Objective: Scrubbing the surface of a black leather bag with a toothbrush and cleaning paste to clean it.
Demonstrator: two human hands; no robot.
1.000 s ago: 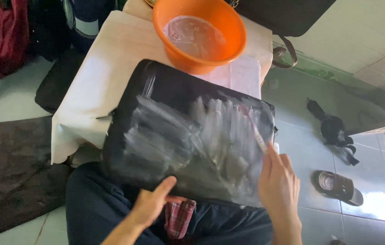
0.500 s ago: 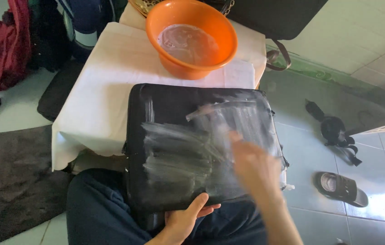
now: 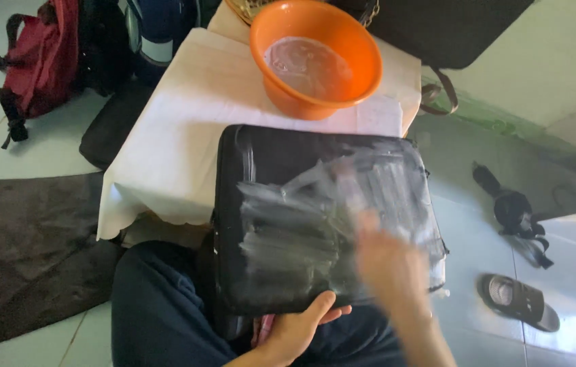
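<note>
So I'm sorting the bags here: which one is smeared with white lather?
The black case on the person's lap, under both hands; the red backpack and the dark bag behind the orange basin show none.

Orange basin (image 3: pixel 315 58) stood just beyond the black case (image 3: pixel 288 170), blocking the far edge; white-covered table (image 3: pixel 172 143) lay open to the left.

Bag (image 3: pixel 281 204) on lap; bowl (image 3: pixel 315 58) behind it on table (image 3: pixel 186 136); sandal (image 3: pixel 520 302) right, backpack (image 3: pixel 40 64) far left.

Orange basin (image 3: pixel 315 58) on white cloth (image 3: pixel 186 136), red backpack (image 3: pixel 47 58) left, black sandal (image 3: pixel 519 301) on the tiled floor (image 3: pixel 560 272)
</note>
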